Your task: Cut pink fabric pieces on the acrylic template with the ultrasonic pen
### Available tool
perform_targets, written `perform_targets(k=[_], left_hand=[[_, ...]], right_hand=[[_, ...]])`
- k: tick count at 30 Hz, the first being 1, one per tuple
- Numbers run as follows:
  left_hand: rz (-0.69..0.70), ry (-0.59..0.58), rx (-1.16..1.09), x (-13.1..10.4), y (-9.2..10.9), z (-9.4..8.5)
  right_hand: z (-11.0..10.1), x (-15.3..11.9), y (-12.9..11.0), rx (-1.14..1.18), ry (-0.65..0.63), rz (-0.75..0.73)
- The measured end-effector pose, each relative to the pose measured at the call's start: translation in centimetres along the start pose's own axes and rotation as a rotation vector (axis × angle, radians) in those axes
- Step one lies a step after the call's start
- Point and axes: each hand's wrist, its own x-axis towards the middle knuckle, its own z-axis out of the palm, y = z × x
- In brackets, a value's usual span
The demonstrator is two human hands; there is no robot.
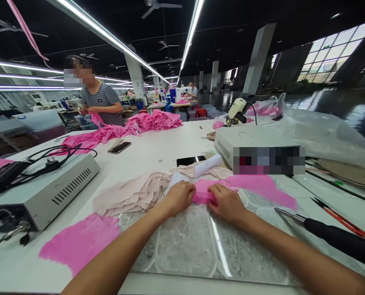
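Over the marble-patterned board (185, 246), pink fabric (202, 192) is pinched by the left hand (179, 198) and the right hand (225, 201); its edge could be distorted if pulled unevenly; the beige fabric stack (136, 191) could be disarranged if brushed by the left hand.

Head view, single: mounted on your head; faces forward and down; white table (148, 149) close below, pillars (259, 60) far beyond.

Room over mat (185, 246) before pink cloth (202, 193); tool (338, 237) bars right.
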Motion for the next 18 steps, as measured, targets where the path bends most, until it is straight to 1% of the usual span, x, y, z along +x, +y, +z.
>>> perform_targets(k=[2,5,8,11,13,15,17,18], left_hand=[[0.052,0.019,0.017,-0.9,-0.3,-0.3],[0.134,0.015,0.017,-3.5,-0.8,-0.9],[0.205,-0.031,-0.011,-6.9,-1.1,-1.2],[0.275,-0.093,-0.046,-10.0,-1.6,-0.9],[0.306,-0.118,-0.057,-11.7,-2.0,-0.6],[0.316,-0.117,-0.057,-13.0,-2.4,-0.4],[0.320,-0.098,-0.050,-13.9,-2.8,-0.5],[0.322,-0.086,-0.047,-14.2,-3.0,-0.6]], right_hand=[[0.0,-0.1,-0.2,-0.026,0.044,-0.068],[-0.8,-1.8,-0.7,0.002,0.106,-0.239],[-1.3,-4.1,-2.3,0.107,0.153,-0.448],[-1.3,-5.6,-4.4,0.229,0.166,-0.593],[-1.3,-6.1,-5.8,0.295,0.156,-0.642],[-1.6,-6.2,-6.7,0.342,0.127,-0.660],[-2.2,-6.0,-6.9,0.386,0.078,-0.649],[-2.4,-5.7,-6.6,0.402,0.058,-0.625]])
